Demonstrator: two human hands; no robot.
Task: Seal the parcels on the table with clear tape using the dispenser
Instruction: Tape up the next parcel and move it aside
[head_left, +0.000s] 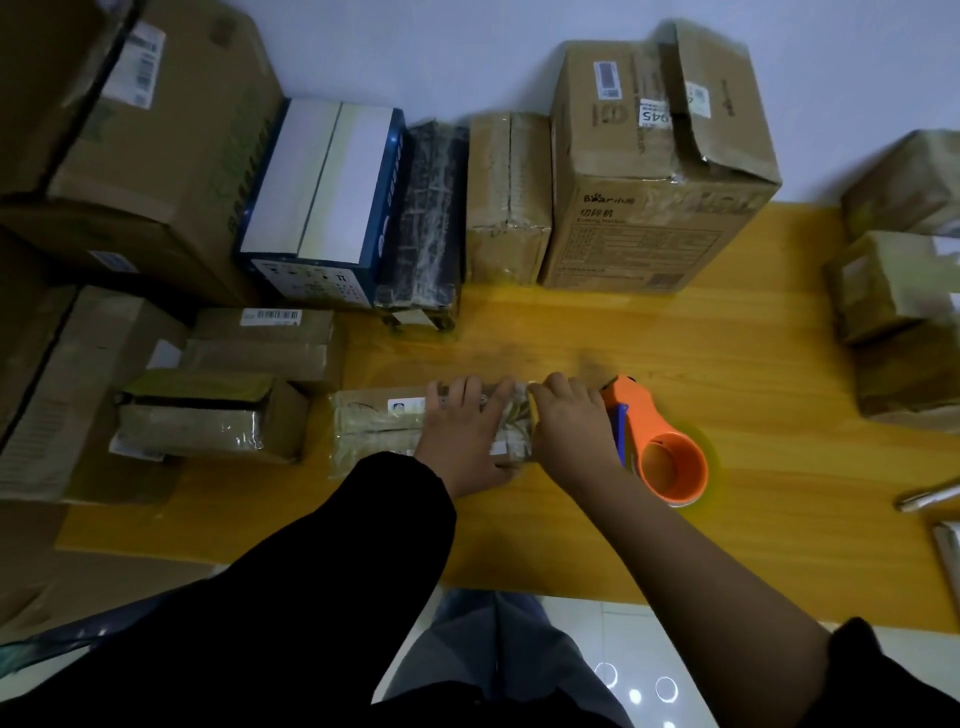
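Pressing left hand (467, 431) flat on small parcel (374, 426) | right hand (569, 421) gripping orange tape dispenser (660, 447) | keeping tape taut, pulling straight.

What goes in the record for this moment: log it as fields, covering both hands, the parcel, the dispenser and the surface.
surface: yellow wooden table
parcel in work: small flat tape-wrapped cardboard parcel
left hand: pressed flat on the parcel
right hand: at the parcel's right end, gripping the dispenser
dispenser: orange plastic tape dispenser, beside the parcel
surroundings: cardboard boxes along the table's far and side edges
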